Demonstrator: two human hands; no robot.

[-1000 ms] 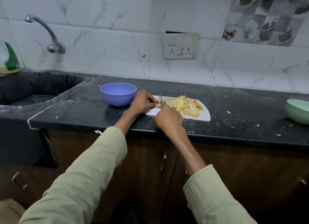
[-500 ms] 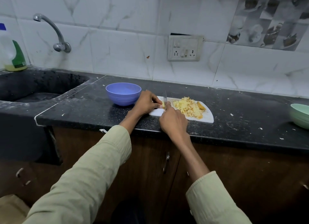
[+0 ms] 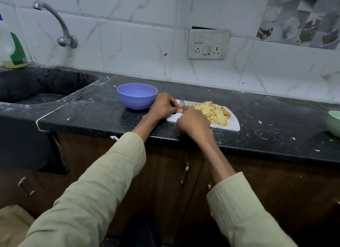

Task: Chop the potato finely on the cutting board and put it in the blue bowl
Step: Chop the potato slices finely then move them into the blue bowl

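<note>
Mid-chop, by the look of it. White cutting board (image 3: 232, 124) sits near the front edge of the black counter (image 3: 92, 116), with the blue bowl (image 3: 137, 95) just beside its left end, seemingly empty.

Left hand (image 3: 163, 106) — fingers curled, pinching a small leftover potato piece (image 3: 181, 110) down at the board's left end. Right hand (image 3: 193, 122) closed round a knife handle that is hidden under the fist; only the knife blade (image 3: 182, 102) tip shows, upright, right against the piece.

Chopped potato (image 3: 211, 113) heaped mid-board, pale yellow, with one larger wedge (image 3: 226, 111) unchopped at the heap's right edge.

Handling, as a judgement: the remaining piece is firm but wet-cut and likely slippery, and small enough that fingertips sit close to the blade — hold it by the end away from the edge. The heap is loose and light; it would scatter if pinched, so scooping or sliding it off the board's left end into the bowl seems surer.
</note>
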